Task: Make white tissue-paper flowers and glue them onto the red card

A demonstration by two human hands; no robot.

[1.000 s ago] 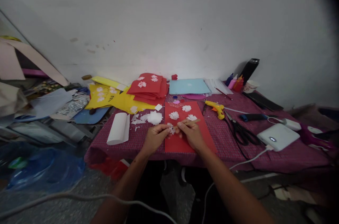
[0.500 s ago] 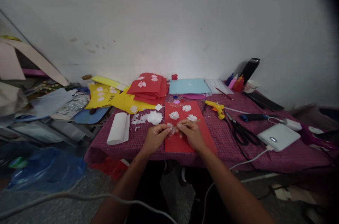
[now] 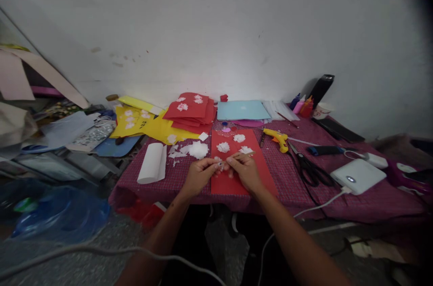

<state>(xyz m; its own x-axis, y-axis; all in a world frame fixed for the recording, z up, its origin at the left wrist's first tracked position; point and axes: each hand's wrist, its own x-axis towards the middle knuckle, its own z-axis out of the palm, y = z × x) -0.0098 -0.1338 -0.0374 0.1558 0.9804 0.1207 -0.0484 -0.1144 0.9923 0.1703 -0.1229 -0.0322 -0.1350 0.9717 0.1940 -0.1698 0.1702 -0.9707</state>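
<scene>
Crinkled white tissue scrap [image 3: 221, 166] pinched over red card [image 3: 223, 185]

At six o'clock, the left hand [image 3: 200, 174] narrowly pinches the scrap; the right hand [image 3: 246, 172], closed around a slim tan stick [image 3: 249, 154], meets it, probably because something so flimsy needs steadying. From there, ruffled white blossoms [image 3: 239, 138] dot the smooth card between twelve and two; a fluffy tissue heap [image 3: 198, 150] sits at ten, likely for easy reach.

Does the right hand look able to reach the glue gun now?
Probably yes: the glue gun lies right of the red sheet, with nothing standing between it and the right hand. But the stick in that hand may need putting down first.
</scene>
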